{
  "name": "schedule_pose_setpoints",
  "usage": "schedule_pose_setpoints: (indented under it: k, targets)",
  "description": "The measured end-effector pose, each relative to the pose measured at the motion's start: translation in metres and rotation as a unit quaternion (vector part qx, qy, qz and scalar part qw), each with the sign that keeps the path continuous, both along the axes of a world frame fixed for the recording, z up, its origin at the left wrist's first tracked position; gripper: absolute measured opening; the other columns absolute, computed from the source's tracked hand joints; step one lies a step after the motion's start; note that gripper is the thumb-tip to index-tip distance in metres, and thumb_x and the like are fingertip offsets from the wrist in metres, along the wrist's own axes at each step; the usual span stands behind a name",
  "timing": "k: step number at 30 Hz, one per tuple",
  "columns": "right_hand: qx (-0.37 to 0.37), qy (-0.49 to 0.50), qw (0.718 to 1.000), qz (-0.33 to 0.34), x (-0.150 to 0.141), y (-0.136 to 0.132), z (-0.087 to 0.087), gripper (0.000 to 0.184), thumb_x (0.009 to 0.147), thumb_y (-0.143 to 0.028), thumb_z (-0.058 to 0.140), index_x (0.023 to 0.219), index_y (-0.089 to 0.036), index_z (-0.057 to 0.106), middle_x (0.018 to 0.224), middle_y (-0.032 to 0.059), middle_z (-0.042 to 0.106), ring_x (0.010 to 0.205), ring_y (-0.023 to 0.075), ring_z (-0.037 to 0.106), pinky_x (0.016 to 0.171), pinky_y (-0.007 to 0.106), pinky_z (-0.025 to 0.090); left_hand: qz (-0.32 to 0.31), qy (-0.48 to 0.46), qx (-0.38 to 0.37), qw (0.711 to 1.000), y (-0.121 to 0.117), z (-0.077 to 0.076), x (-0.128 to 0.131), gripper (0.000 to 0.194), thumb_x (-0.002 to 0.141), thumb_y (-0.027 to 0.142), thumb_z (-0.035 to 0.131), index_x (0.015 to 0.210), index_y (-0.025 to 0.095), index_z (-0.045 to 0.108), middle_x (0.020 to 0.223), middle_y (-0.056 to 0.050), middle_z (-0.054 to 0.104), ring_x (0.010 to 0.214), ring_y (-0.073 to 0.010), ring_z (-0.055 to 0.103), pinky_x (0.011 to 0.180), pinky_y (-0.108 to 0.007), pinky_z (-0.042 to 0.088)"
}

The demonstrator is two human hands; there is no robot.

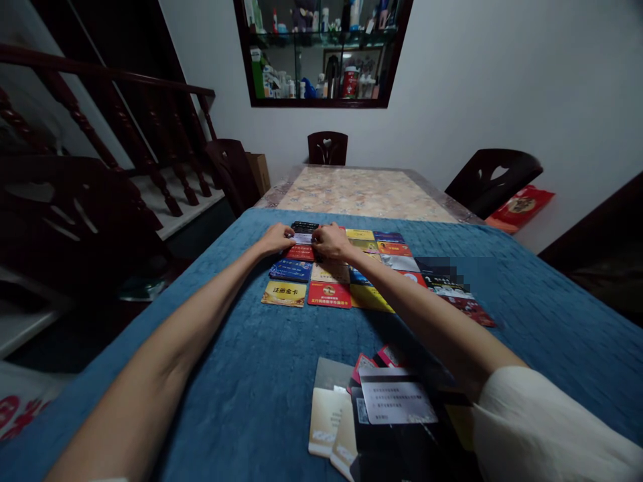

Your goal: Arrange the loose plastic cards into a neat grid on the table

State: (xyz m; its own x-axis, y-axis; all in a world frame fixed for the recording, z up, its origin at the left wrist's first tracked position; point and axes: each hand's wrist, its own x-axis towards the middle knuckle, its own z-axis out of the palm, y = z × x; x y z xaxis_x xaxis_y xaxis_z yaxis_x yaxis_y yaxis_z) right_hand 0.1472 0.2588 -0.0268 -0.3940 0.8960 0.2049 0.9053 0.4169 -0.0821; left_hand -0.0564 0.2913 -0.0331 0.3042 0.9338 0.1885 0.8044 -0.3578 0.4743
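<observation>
At the far left of a grid of cards, my left hand [276,239] pinches the left edge of a pale card [303,238]. My right hand [332,242] has its fingers closed at the same card's right edge and hides part of the cards below it. Just beyond lies a black card [305,226]; nearer me is a red card [300,253]. A blue card [290,270] and a yellow card [284,293] continue that column. Beside the yellow one is another red card [329,295]. More cards spread right, partly hidden by my right forearm.
A loose pile of cards, with a grey-white card [396,396] on top, lies close to me under my right arm. Blue cloth [241,375] covers the near part of the table [362,187]. Chairs [327,147] stand around it, with a stair railing at left.
</observation>
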Motion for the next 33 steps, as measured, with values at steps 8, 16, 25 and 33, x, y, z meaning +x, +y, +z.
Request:
schedule_pose_setpoints:
  k: [8, 16, 25, 33]
  targets:
    - [-0.007, 0.008, 1.0, 0.005, 0.0, 0.001, 0.001, 0.03, 0.086, -0.028, 0.056, 0.108, -0.022, 0.076, 0.113, 0.0115, 0.073, 0.105, 0.0298, 0.061, 0.088, 0.037, 0.044, 0.009, 0.009, 0.006, 1.0, -0.006, 0.003, 0.002, 0.031, 0.066, 0.026, 0.065, 0.092, 0.014, 0.076, 0.079, -0.005, 0.071, 0.08, -0.0225, 0.063, 0.078, -0.03, 0.05]
    - [-0.008, 0.029, 1.0, -0.001, 0.008, -0.013, 0.008, 0.035, 0.087, -0.029, 0.057, 0.118, -0.025, 0.071, 0.12, 0.009, 0.07, 0.111, 0.032, 0.056, 0.088, 0.039, 0.044, 0.032, 0.008, 0.066, 0.997, -0.032, 0.006, 0.001, 0.032, 0.076, 0.024, 0.06, 0.101, 0.013, 0.075, 0.099, -0.009, 0.067, 0.1, -0.0268, 0.059, 0.1, -0.039, 0.044]
    - [0.005, 0.05, 0.998, 0.042, 0.027, -0.067, 0.01, 0.032, 0.087, -0.022, 0.055, 0.115, -0.022, 0.072, 0.117, 0.0084, 0.071, 0.11, 0.0308, 0.053, 0.093, 0.043, 0.037, -0.009, 0.015, 0.154, 0.988, -0.106, 0.005, 0.005, 0.022, 0.084, 0.023, 0.056, 0.092, 0.016, 0.075, 0.106, -0.009, 0.065, 0.104, -0.026, 0.057, 0.1, -0.044, 0.045]
    - [0.038, 0.091, 0.989, 0.114, 0.053, -0.129, 0.003, 0.027, 0.087, -0.024, 0.057, 0.107, -0.02, 0.074, 0.109, 0.0102, 0.071, 0.105, 0.0296, 0.048, 0.088, 0.042, 0.036, -0.127, 0.03, 0.161, 0.978, -0.185, 0.003, 0.025, 0.018, 0.087, 0.02, 0.056, 0.092, 0.017, 0.074, 0.103, -0.008, 0.067, 0.099, -0.0235, 0.057, 0.093, -0.042, 0.047]
